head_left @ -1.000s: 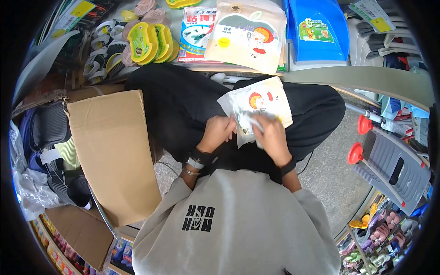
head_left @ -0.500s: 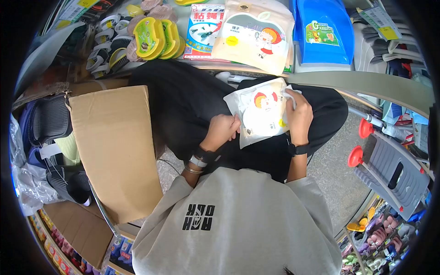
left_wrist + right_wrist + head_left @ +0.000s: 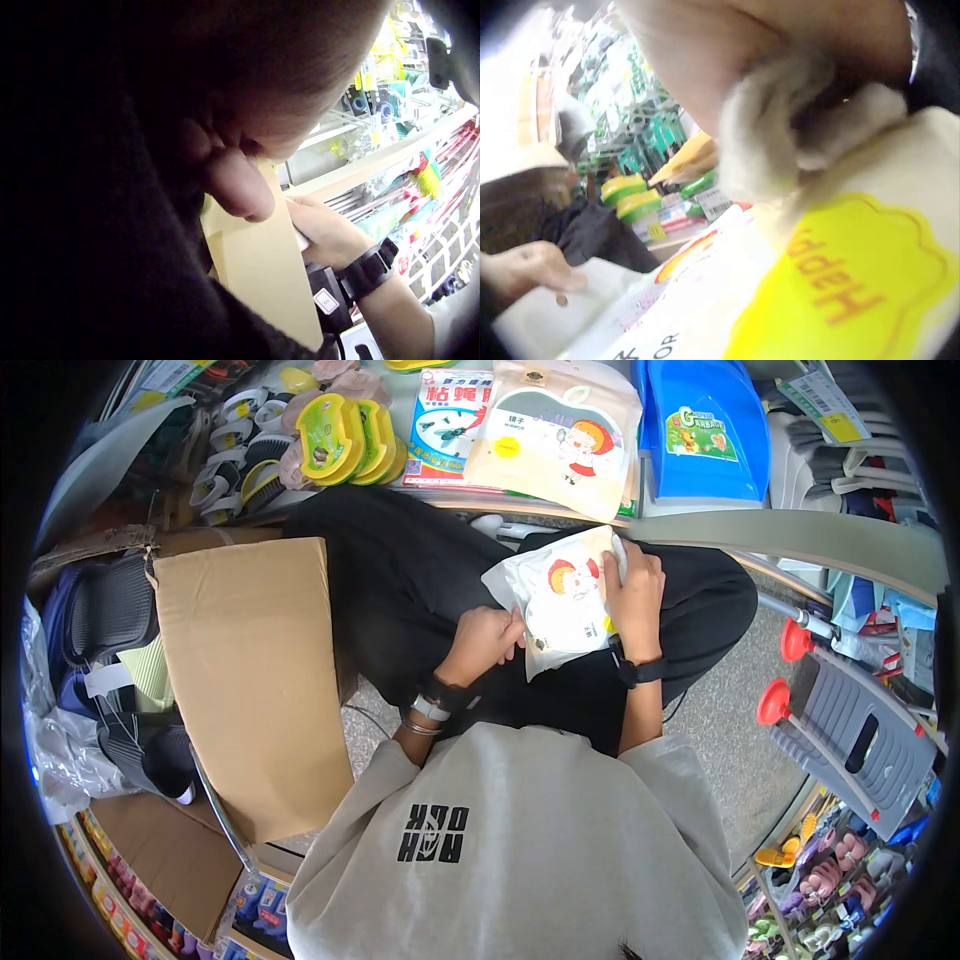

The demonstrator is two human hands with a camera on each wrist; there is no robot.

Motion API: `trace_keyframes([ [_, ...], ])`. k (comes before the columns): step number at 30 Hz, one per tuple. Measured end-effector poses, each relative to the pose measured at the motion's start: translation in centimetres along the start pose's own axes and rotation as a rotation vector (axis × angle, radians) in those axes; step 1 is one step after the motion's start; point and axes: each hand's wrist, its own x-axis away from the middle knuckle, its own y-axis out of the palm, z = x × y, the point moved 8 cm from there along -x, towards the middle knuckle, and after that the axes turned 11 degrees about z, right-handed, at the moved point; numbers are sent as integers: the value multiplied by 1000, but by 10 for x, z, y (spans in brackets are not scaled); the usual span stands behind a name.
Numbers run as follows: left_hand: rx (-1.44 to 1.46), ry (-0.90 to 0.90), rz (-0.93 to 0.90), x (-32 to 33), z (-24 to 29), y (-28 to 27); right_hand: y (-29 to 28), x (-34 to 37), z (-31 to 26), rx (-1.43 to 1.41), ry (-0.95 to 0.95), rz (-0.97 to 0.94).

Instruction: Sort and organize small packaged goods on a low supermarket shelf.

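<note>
A cream-and-white mirror package (image 3: 560, 630) with a cartoon girl in a red hood lies across the lap. My left hand (image 3: 485, 642) pinches its near left edge, thumb on top in the left wrist view. Over the right side of the package is my right hand (image 3: 637, 595), fingers bent around a crumpled white cloth (image 3: 757, 142). That cloth presses against the package face, close to a yellow round mark (image 3: 840, 277) reading "Happ" in the right wrist view. The right hand's palm side is mostly hidden in the head view.
A similar mirror package (image 3: 550, 470) lies on the shelf ahead, between a fly-trap packet (image 3: 447, 435) and a blue dustpan (image 3: 708, 445). Yellow-green brushes (image 3: 335, 440) sit further left. A cardboard box (image 3: 250, 690) stands at the left; red-cupped plungers (image 3: 775, 702) are at the right.
My right hand, with the cloth, has moved from the package's lower middle to its upper right corner, then slightly back left along the right side. The left hand keeps its pinch on the edge.
</note>
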Motion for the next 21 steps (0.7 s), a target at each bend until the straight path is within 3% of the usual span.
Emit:
trace_keyframes([
  [1, 1, 8, 1, 0, -1, 0, -3, -2, 2, -93, 16, 4],
  [4, 48, -14, 4, 1, -2, 0, -12, 0, 8, -634, 406, -158],
  [9, 199, -44, -17, 1, 0, -1, -62, 4, -4, -692, 437, -147],
  [12, 285, -33, -71, 0, 3, -1, -110, -5, -19, -671, 312, -6],
  [15, 342, -62, -115, 1, 0, 0, -133, -7, -48, -703, 98, -64],
  [17, 358, -95, -150, 1, -2, 1, -119, 5, -77, -742, -77, -237],
  [19, 355, -80, -61, 0, -20, 3, -84, 30, -106, -702, -73, -526],
  [21, 394, -22, 54, -2, -22, -2, -44, 64, -123, -596, -255, -647],
])
